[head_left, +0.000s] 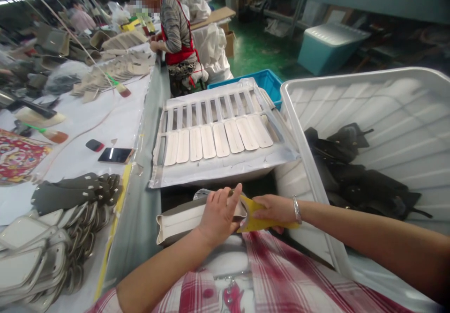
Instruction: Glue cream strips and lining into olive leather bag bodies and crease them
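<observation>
My left hand (218,212) lies curled over a folded olive and cream leather piece (179,219) held against my lap, fingers pressed on its right end. My right hand (276,209), with a silver bracelet at the wrist, pinches a yellow cloth (262,220) that touches the same end of the leather piece. Both hands meet just below the front edge of a white slatted rack (225,167) that carries a row of cream strips (218,140).
A large white plastic bin (386,102) at my right holds dark bags (355,167). On the table at my left are stacked olive and cream leather parts (66,219), a phone (115,155) and brushes (52,135). A person in a red apron (177,32) works further along. A blue crate (267,81) stands behind the rack.
</observation>
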The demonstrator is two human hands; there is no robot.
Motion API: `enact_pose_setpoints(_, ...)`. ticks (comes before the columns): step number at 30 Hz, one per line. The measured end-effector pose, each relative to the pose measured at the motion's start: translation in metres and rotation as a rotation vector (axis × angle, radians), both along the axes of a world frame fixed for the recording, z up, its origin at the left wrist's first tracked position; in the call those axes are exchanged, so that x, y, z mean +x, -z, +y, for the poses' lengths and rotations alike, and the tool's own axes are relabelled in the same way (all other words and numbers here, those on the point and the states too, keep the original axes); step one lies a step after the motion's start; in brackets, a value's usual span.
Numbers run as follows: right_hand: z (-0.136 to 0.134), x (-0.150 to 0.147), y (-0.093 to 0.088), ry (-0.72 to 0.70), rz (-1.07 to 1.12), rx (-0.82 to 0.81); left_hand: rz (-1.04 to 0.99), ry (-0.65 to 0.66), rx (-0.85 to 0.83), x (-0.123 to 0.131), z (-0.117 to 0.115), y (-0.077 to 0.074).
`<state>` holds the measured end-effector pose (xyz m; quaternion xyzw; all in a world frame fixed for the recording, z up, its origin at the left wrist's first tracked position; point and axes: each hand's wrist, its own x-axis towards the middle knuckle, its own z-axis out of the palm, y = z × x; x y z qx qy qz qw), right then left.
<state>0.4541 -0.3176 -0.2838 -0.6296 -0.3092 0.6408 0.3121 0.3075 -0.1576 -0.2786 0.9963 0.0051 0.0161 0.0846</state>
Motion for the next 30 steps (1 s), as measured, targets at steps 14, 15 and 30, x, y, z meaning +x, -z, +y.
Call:
enact_pose_setpoints(14,0.015,-0.001,-0.001,0.001,0.003,-0.123,-0.008,0.008,-0.066,-0.001,0.007,0.004)
enact_pose_setpoints(15,0.016,-0.001,0.0,0.002,-0.007,-0.126,-0.003,0.009,-0.074,-0.001,0.008,0.004)
enact_pose_setpoints(30,0.012,-0.017,0.016,0.085,-0.277,-0.074,0.095,0.094,-0.067,-0.001,0.021,0.001)
